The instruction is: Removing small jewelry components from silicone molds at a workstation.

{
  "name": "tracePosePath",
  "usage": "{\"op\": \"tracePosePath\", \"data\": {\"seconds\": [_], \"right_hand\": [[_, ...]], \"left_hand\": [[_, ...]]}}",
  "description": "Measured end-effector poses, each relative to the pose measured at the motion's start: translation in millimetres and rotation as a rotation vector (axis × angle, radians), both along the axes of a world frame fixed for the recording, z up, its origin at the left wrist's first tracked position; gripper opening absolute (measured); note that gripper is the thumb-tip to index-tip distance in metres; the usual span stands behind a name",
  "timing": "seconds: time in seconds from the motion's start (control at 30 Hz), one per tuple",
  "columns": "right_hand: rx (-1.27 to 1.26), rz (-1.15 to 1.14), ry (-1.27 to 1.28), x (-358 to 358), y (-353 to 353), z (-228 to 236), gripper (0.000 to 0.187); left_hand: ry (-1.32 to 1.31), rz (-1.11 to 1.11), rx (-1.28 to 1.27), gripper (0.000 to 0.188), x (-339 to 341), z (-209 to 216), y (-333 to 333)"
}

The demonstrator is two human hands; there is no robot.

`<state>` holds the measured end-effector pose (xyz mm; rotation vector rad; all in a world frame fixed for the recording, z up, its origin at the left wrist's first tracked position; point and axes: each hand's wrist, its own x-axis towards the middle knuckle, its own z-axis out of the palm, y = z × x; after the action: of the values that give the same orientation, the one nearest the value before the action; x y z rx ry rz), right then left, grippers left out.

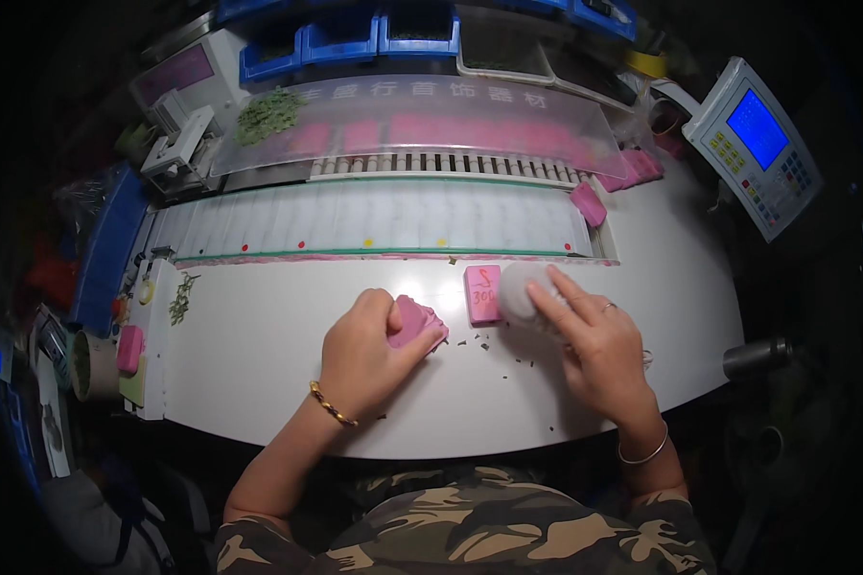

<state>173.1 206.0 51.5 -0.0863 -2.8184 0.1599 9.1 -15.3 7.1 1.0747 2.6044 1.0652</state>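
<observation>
In my left hand [360,345] is a soft pink rubber mould piece [417,324], pinched between thumb and fingers, its right edge uneven and partly folded. My right hand [599,350] grips a whitish rounded bundle [521,290], slightly blurred, with fingers bent over its right side. Between the hands a pink rubber block [483,293] with red handwriting lies on the white table [259,383], beside or touching the bundle. Small dark crumbs [484,345] are scattered below the block.
A long tray with a green rim [355,255] and a roller conveyor [451,165] under a clear cover [384,110] lie beyond my hands. A control panel [758,144] stands at right. Blue bins [340,38] line the back. Green sprigs [182,299] lie at left.
</observation>
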Motion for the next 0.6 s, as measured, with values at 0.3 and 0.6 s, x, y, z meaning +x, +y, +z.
{"op": "tracePosePath", "data": {"seconds": [0.3, 0.6], "right_hand": [[0.073, -0.284, 0.064, 16, 24, -24, 0.056], [-1.02, 0.048, 0.087, -27, -54, -36, 0.045]], "left_hand": [[0.347, -0.142, -0.059, 0.038, 16, -26, 10], [0.205, -0.086, 0.402, 0.042, 26, -17, 16]]}}
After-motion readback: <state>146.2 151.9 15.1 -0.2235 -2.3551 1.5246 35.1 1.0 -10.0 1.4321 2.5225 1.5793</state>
